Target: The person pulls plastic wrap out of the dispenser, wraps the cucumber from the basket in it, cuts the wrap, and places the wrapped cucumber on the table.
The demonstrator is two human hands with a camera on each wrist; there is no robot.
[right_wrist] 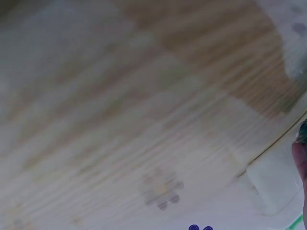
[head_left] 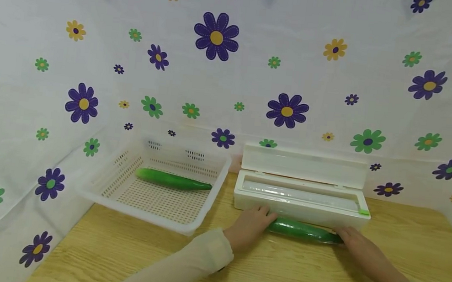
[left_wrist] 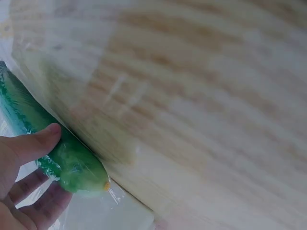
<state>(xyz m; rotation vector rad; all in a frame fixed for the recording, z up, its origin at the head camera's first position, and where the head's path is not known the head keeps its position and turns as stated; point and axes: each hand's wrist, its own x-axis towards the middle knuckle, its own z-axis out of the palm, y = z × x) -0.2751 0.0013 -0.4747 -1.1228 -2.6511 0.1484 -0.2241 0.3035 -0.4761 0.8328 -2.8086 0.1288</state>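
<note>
A green cucumber (head_left: 303, 230) wrapped in clear plastic film lies across the tabletop, right in front of a long white cling film box. My left hand (head_left: 251, 226) grips its left end; in the left wrist view the thumb (left_wrist: 45, 140) is on one side and the fingers are on the other. Loose film sticks out past that tip. At the cucumber's right end, my right hand (head_left: 363, 252) holds on with its fingertips; only a sliver of it shows in the right wrist view. The box (head_left: 277, 207) has its lid up, with the film roll (head_left: 307, 196) inside.
A white plastic basket (head_left: 190, 227) stands to the left, holding another cucumber (head_left: 174, 180). A green cutter piece (head_left: 363, 212) sits at the box's right end. Behind everything hangs a flower-patterned white cloth (head_left: 249, 79). The wooden table (head_left: 278, 275) extends toward me.
</note>
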